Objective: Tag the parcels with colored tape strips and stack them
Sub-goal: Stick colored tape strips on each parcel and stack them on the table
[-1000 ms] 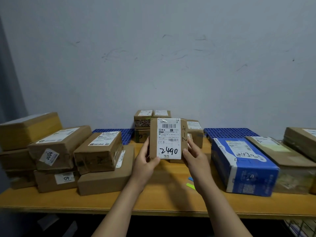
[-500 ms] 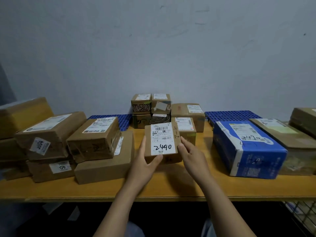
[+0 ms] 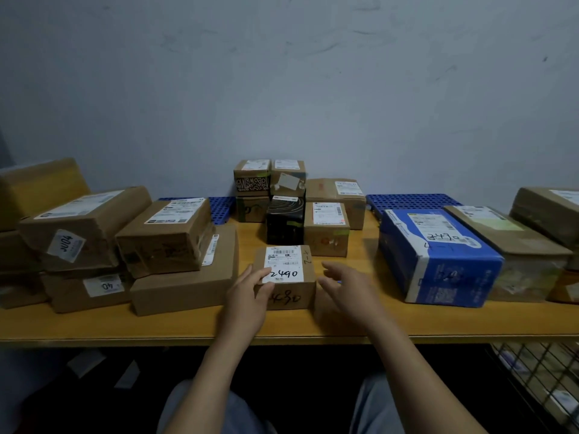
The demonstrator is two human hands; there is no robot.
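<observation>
A small brown parcel (image 3: 291,297) with a white label marked 2490 sits flat on the wooden table (image 3: 344,327) at the centre front. My left hand (image 3: 250,292) grips its left end, thumb on the label. My right hand (image 3: 347,292) hovers just right of the parcel, fingers spread, touching nothing. A blue box (image 3: 438,255), also marked 2490, lies to the right.
Stacked brown parcels (image 3: 169,236) fill the table's left side. A cluster of small boxes (image 3: 269,189) stands at the back centre against the wall. More parcels (image 3: 513,233) lie at the far right, with blue plastic grids (image 3: 410,202) behind. A wire basket (image 3: 539,377) sits below right.
The small parcel came down from being held upright in both hands to lying flat on the table. My right hand has let go and drawn off to the right.
</observation>
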